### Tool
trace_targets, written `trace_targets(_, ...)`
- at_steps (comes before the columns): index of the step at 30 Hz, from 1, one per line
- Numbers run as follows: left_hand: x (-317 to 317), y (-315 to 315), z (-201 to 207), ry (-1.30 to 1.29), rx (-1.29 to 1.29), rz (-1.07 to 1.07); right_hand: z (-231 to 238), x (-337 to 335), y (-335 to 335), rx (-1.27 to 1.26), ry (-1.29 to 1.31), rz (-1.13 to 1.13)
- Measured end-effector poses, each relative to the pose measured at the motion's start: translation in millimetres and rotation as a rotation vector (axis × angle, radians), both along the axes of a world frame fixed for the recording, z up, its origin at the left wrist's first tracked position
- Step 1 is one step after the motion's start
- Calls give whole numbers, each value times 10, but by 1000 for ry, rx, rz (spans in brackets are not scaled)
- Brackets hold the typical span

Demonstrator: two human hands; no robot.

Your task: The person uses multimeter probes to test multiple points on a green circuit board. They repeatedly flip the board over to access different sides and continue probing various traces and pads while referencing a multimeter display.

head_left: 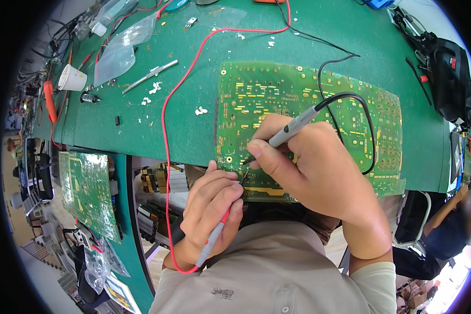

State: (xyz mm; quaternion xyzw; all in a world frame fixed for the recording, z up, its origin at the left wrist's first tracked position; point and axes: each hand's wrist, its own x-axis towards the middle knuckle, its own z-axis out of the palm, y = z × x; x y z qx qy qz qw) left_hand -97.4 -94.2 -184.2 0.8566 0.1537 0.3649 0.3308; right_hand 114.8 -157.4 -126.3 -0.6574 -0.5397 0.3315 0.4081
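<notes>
Left hand [212,209]: fingers curled, pinching red-and-grey test probe [209,244], tip angled up and to the right. Right hand [314,162]: thumb and fingers pinch grey test probe [294,127], tip pointing down-left. Both tips sit close together over the lower left part of large green circuit board [303,86]; can't tell if either makes contact. Board lies flat on green tabletop [136,120], near edge in front of the person's body, right forearm crossing over it. Red lead [165,120] runs from the tail of the left probe up along the board's left side, then bends right toward the top edge. Black lead [345,94] arcs off the right probe over the board.

Left of board: silver metal rod [150,77], white scraps [156,88], clear plastic bag [125,49], white cup [72,78] tilted, orange-handled tool [50,102] near the cup. Second circuit board [86,193], shiny surface, lower left. Black bag [450,78] at far right of tabletop. Another person [450,230] seated lower right, well apart, arm raised.
</notes>
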Motion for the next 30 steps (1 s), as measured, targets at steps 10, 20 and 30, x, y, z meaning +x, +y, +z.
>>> trace_targets(10,62,-16,191,78,-50,33,24,11,11,6,-47,30)
trace_targets(20,66,7,207,84,-43,25,26,10,9,23,-56,37)
trace_targets(30,27,50,76,15,11,-2,-20,-29,-78,37,-41,19)
